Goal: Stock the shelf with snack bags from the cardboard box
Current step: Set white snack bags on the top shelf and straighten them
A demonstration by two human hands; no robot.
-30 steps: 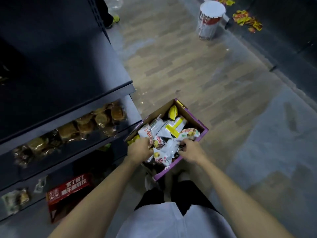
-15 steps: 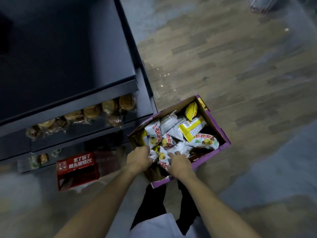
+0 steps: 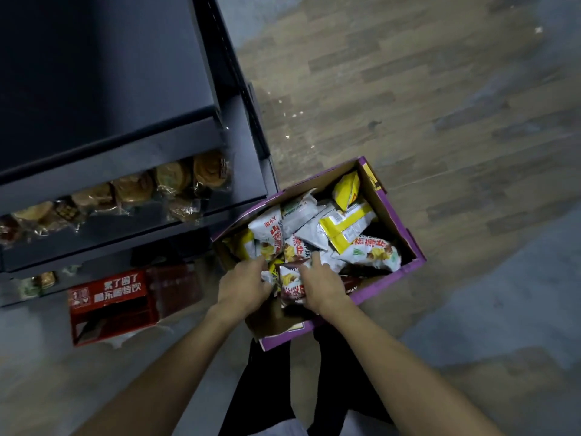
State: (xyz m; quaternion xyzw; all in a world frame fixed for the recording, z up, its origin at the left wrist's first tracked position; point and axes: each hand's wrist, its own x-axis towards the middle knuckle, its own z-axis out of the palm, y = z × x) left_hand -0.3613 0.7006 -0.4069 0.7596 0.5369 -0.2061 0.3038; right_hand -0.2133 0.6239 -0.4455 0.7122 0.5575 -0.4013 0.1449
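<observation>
1. Head view: my left hand [image 3: 243, 286] and right hand [image 3: 323, 284] reach into the box [image 3: 390, 212] beside the shelf [image 3: 132, 143], fingers [image 3: 309, 262] gathering bags [image 3: 290, 283]; whether they are closed on them, I cannot tell.
2. Handling: bags are probably light, crinkly, slippery, crushable; pinch the sealed edges.

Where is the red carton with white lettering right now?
In the head view, the red cardboard carton lies on the floor at lower left, under the dark shelf unit, left of the purple-edged box and the left hand.
</observation>
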